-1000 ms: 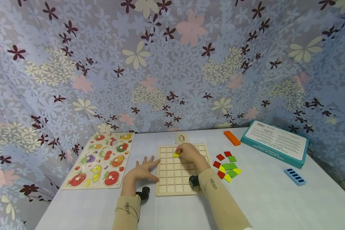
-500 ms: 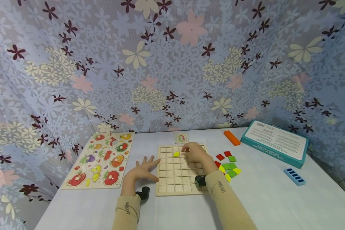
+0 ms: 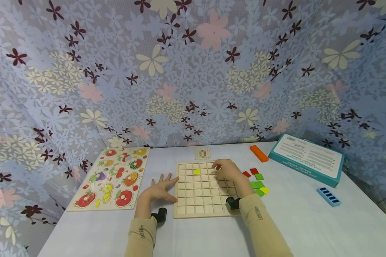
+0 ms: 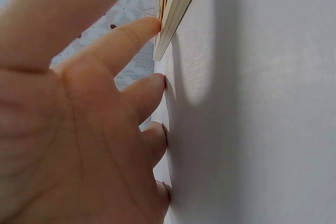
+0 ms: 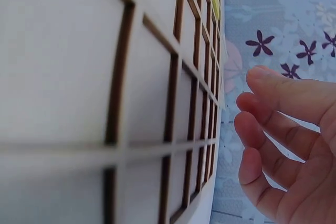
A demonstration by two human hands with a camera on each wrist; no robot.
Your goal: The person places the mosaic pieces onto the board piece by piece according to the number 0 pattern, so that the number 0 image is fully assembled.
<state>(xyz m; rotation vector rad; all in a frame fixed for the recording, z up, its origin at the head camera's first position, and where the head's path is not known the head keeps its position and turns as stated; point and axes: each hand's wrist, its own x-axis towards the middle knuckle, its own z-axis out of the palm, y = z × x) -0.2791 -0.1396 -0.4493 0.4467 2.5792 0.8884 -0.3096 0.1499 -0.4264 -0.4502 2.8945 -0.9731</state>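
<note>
A square pale wooden grid board point(image 3: 204, 189) lies flat on the white table point(image 3: 308, 221), its edges square to the person. One yellow tile point(image 3: 196, 171) sits in the second row (a corner pointing away). The left hand point(image 3: 159, 191) rests flat, fingers spread, touching the board's left edge; the right hand point(image 3: 229, 170) hovers loosely curled, holding nothing.

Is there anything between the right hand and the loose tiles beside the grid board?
Nothing visible. The right hand hovers over the board's far right corner with loosely curled, empty fingers, and the loose tiles lie on bare table just right of it. The nearest red tile sits close beside the hand.
</note>
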